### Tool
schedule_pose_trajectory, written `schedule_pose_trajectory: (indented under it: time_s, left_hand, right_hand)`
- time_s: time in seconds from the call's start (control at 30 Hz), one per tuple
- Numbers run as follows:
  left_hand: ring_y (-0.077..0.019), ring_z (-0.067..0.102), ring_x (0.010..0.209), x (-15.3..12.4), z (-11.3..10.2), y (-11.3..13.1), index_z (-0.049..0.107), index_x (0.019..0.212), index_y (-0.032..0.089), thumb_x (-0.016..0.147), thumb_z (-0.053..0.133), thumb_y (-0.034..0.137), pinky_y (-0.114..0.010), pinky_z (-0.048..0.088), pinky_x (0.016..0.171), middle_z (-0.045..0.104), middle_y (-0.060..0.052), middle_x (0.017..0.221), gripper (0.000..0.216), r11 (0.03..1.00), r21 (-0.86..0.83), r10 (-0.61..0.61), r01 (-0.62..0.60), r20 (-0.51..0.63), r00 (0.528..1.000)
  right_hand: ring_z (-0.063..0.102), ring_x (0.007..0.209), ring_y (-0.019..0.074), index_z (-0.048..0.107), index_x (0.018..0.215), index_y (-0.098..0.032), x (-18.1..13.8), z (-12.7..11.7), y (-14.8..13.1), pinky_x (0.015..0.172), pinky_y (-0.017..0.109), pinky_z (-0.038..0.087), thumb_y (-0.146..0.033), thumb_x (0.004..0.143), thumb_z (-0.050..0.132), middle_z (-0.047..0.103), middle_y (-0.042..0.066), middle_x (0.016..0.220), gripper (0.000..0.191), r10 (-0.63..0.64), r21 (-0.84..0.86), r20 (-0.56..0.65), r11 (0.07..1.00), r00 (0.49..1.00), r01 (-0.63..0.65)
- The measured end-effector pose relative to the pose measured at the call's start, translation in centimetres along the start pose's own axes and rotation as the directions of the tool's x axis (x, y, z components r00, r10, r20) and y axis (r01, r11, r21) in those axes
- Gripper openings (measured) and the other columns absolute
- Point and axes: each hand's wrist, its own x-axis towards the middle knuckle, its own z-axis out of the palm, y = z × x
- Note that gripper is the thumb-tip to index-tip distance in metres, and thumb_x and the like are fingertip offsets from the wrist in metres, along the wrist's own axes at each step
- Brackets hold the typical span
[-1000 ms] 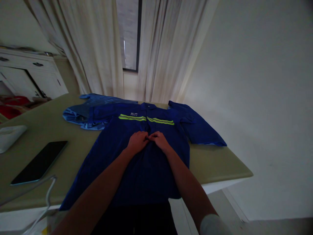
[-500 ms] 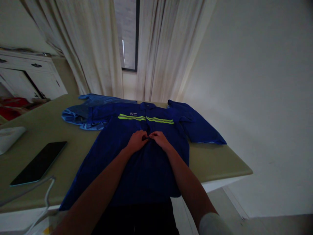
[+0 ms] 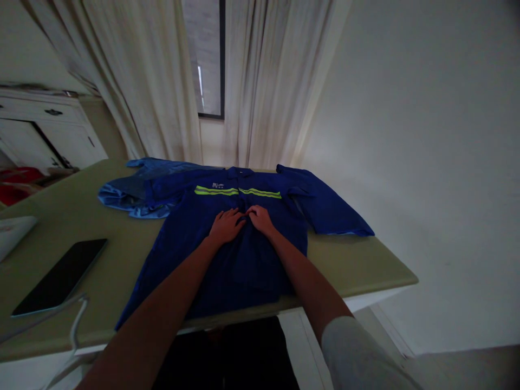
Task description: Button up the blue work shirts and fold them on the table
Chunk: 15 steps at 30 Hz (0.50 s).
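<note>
A dark blue work shirt point(image 3: 260, 254) lies front up on the table, collar at the far side, with a yellow-green and grey reflective stripe point(image 3: 260, 193) across its chest. At the middle of its front opening, below the stripe, my left hand point(image 3: 226, 225) rests with thumb and fingertips closed on the cloth. Close beside it, almost touching, my right hand point(image 3: 260, 219) pinches the same front edge. My fingers cover the spot between them, so a button there cannot be made out. The cloth bunches into folds just under both hands.
A lighter blue garment point(image 3: 122, 194) lies partly under the shirt's left sleeve. To the left are a dark tablet point(image 3: 60, 277), a white cable point(image 3: 77, 319) and a white object point(image 3: 14, 233). Curtains point(image 3: 276, 81) hang behind the table point(image 3: 365, 265); a wall point(image 3: 426, 162) stands on the right.
My hands have shifted slightly away from me, still together at the shirt front. The shirt's lower hem has drawn up from over the near edge onto the table. The view has moved a little.
</note>
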Motion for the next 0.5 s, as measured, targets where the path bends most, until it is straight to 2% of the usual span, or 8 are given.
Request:
schedule_pose_trajectory:
  time_s: [0.1, 0.2, 0.37, 0.5]
  left_hand:
    - [-0.0310, 0.045, 0.147, 1.4, -0.2, -0.2, 0.064, 0.136, 0.030, 0.103, 0.040, 0.047, -0.056, 0.028, 0.122, 0.054, -0.010, 0.156, 0.044, 0.999, -0.002, -0.040, 0.040, -0.010, 0.999]
    - [-0.0283, 0.045, 0.147, 2.1, 0.1, -0.7, 0.064, 0.135, 0.032, 0.104, 0.038, 0.042, -0.056, 0.025, 0.124, 0.054, -0.007, 0.156, 0.042, 0.999, -0.016, -0.041, 0.041, -0.018, 0.999]
    - [-0.0246, 0.045, 0.147, 2.7, 0.4, -1.9, 0.061, 0.139, 0.035, 0.100, 0.039, 0.026, -0.056, 0.024, 0.125, 0.055, -0.003, 0.156, 0.046, 0.999, -0.051, -0.010, 0.010, -0.003, 1.000]
    - [-0.0250, 0.055, 0.136, 2.7, -0.1, -2.3, 0.061, 0.139, 0.030, 0.094, 0.046, 0.020, -0.048, 0.036, 0.120, 0.063, -0.005, 0.145, 0.048, 0.994, -0.112, -0.011, -0.001, -0.102, 0.995]
  right_hand:
    - [0.064, 0.101, 0.0196, 0.071, 0.088, -0.020, 1.3, 0.0, -0.2, 0.098, 0.031, 0.046, -0.009, 0.086, 0.054, 0.072, 0.005, 0.099, 0.021, -0.005, -0.014, -0.014, 1.000, 1.000, 0.005]
    - [0.062, 0.104, 0.0193, 0.069, 0.097, -0.021, 0.8, -0.2, -0.9, 0.097, 0.031, 0.045, -0.014, 0.088, 0.057, 0.069, 0.005, 0.106, 0.016, -0.029, -0.022, -0.031, 0.999, 0.999, 0.028]
    - [0.061, 0.095, 0.0229, 0.066, 0.105, -0.023, -3.3, -1.3, -2.4, 0.086, 0.034, 0.046, -0.013, 0.082, 0.062, 0.065, 0.007, 0.103, 0.025, 0.035, -0.156, 0.071, 0.988, 0.997, -0.023]
    - [0.060, 0.086, 0.0213, 0.070, 0.096, -0.024, -6.2, -1.9, -3.0, 0.078, 0.032, 0.044, -0.015, 0.087, 0.059, 0.064, 0.007, 0.101, 0.017, 0.076, -0.198, 0.086, 0.978, 0.993, -0.057]
